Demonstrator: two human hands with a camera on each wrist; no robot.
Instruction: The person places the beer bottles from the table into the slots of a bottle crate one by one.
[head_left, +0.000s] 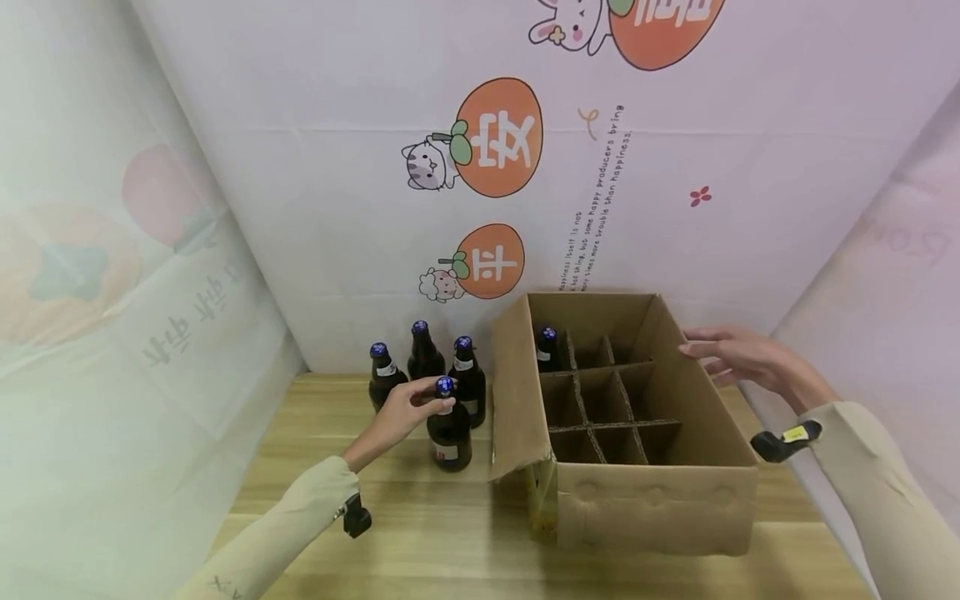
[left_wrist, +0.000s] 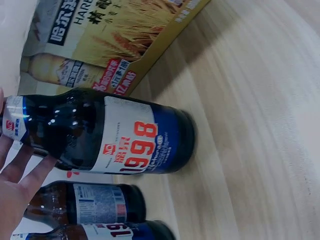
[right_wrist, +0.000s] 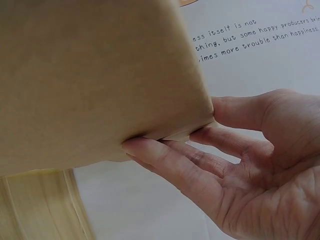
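Note:
My left hand (head_left: 408,408) pinches the neck of a dark brown beer bottle (head_left: 450,440) with a blue cap, upright at the left of the box. A white label with red "1998" shows on this beer bottle (left_wrist: 127,135) in the left wrist view. Behind it stand several more capped beer bottles, one at the left (head_left: 385,379). My right hand (head_left: 750,358) holds the right side of an open cardboard box (head_left: 656,508). In the right wrist view, thumb and fingers (right_wrist: 165,155) are at the edge of a cardboard flap (right_wrist: 100,80).
Cardboard dividers (head_left: 585,400) split the box into several compartments; one beer bottle (head_left: 547,350) sits in the back left one. The left flap (head_left: 517,400) hangs outward beside the bottles. A printed white cloth (head_left: 360,208) rises behind the wooden table (head_left: 397,542).

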